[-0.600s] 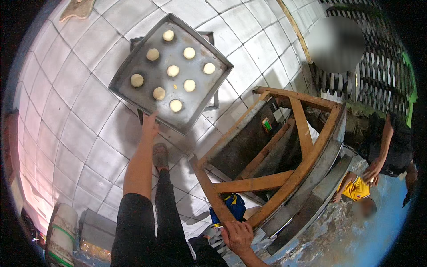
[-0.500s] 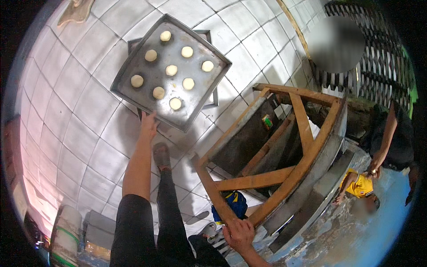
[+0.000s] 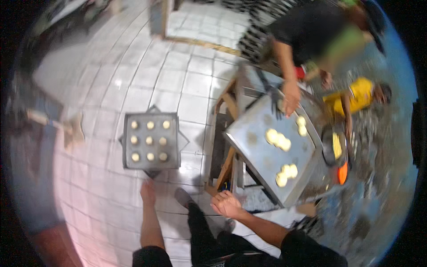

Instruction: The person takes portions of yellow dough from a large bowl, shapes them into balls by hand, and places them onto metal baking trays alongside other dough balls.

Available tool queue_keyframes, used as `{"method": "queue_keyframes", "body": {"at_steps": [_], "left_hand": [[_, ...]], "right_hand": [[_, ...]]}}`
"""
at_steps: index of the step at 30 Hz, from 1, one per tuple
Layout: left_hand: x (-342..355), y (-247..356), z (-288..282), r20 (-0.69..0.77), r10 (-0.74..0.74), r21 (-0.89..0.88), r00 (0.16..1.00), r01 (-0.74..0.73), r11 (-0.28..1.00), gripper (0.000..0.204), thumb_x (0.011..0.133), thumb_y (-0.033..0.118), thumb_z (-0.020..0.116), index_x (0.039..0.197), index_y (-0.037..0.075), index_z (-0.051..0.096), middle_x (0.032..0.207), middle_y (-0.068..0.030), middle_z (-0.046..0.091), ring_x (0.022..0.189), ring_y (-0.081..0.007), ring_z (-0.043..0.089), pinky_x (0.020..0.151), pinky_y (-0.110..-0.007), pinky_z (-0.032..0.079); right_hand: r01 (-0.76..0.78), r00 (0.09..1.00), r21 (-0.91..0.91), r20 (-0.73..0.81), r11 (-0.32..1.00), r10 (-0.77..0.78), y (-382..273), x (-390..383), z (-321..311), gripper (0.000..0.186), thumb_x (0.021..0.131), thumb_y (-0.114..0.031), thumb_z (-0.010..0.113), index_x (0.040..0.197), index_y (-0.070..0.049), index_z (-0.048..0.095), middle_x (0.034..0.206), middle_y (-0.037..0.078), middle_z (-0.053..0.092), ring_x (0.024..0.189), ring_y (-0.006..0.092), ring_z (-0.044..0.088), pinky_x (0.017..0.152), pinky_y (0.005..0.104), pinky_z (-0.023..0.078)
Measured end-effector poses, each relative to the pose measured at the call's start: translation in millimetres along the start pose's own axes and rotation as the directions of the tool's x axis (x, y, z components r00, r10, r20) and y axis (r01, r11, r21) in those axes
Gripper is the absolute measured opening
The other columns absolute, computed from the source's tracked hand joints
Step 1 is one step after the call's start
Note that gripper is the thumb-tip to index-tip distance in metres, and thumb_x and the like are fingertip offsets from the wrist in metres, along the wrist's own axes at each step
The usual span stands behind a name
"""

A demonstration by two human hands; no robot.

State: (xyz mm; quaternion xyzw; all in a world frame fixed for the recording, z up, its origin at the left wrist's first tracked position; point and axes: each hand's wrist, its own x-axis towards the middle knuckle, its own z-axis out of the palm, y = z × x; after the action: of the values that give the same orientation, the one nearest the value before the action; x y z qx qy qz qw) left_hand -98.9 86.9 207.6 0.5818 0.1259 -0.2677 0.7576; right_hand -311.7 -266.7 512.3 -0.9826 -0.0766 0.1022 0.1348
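A square metal tray of dough balls point(image 3: 151, 133) sits on the floor atop other trays set crosswise. Just below it is my left hand point(image 3: 147, 192), smeared by motion, with a visible gap between them. My right hand point(image 3: 226, 204) has curled fingers at the near corner of the wooden-framed stand point(image 3: 231, 102); what they hold is unclear. On the stand lies a large metal tray point(image 3: 253, 158) with several clumps of pale dough point(image 3: 278, 139), beside a dark pan point(image 3: 331, 151) with something yellow inside and an orange-ended utensil point(image 3: 342, 173).
A co-worker in dark clothes point(image 3: 311, 31) reaches over the large tray with one hand point(image 3: 291, 95), near a dark object I cannot make out. A person in yellow point(image 3: 356, 98) is at the right. A flat-bladed tool point(image 3: 71, 133) is at the left; a doorway point(image 3: 158, 22) is behind.
My view has swung up and widened, showing the stand's top. My left hand has come away from the floor tray. The co-worker's hand is now over the large tray.
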Motion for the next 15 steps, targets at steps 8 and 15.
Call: {"method": "queue_keyframes", "body": {"at_steps": [8,15], "left_hand": [[-229.7,77.1,126.1,-0.088,-0.197,-0.131,0.976,0.185,0.974,0.051,0.102,0.036,0.057,0.144,0.008,0.047,0.14,-0.0144,0.057,0.126,-0.0272,0.056,0.103,-0.042,0.047],[-423.0,55.0,259.5,0.133,-0.113,0.201,0.985,0.085,0.976,0.051,0.101,0.03,0.061,0.143,0.003,0.048,0.128,-0.0138,0.065,0.113,-0.0265,0.063,0.093,-0.037,0.05]], "right_hand": [[0.203,0.93,0.394,-0.364,0.897,-0.051,-40.8,-103.0,39.4,0.018,0.092,-0.022,0.06,0.104,-0.011,0.069,0.1,0.009,0.068,0.098,0.0317,0.064,0.09,0.0447,0.051],[-0.112,0.982,0.658,0.186,0.745,-0.017,-5.8,-321.1,4.2,0.028,0.094,-0.023,0.059,0.114,-0.005,0.07,0.105,0.015,0.073,0.103,0.0341,0.068,0.091,0.0426,0.053]]}}
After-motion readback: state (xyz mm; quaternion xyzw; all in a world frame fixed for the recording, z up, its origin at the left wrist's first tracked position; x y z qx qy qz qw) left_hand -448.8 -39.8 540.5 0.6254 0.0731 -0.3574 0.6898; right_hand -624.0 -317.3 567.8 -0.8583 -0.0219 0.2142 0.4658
